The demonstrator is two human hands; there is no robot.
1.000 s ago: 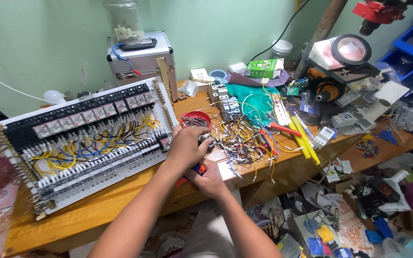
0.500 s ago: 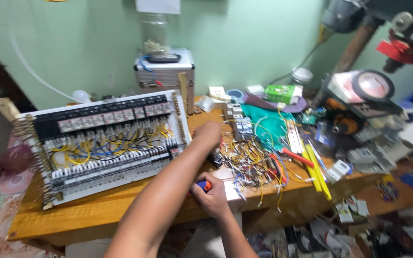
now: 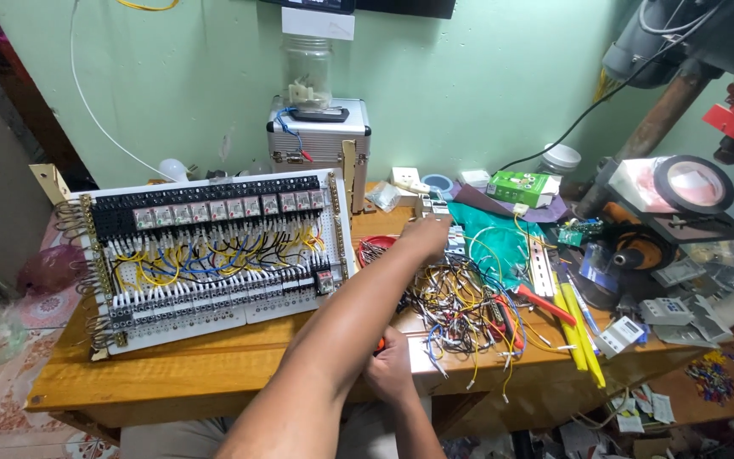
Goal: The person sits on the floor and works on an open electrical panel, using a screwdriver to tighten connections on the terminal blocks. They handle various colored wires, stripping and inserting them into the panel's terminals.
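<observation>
Wooden workbench [image 3: 214, 374]: wired relay panel [image 3: 206, 255] at 9 o'clock, loose wire pile [image 3: 460, 306] centre, yellow strips [image 3: 579, 331] at 3, silver case [image 3: 320, 136] at 12, green box [image 3: 524, 187] at 1.

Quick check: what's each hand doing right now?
Left hand: reaching across to the grey relay block; grip cannot be told.
Right hand: closed around a small red-handled tool.

One wired relay panel [image 3: 214, 255], one metal case [image 3: 320, 140], one glass jar [image 3: 308, 72] and one green box [image 3: 522, 187] on one wooden worktop [image 3: 214, 374]. Two yellow strips [image 3: 578, 327]; one tangled heap of wires [image 3: 460, 306]. Two hands: left hand [image 3: 429, 234], right hand [image 3: 391, 370]
</observation>
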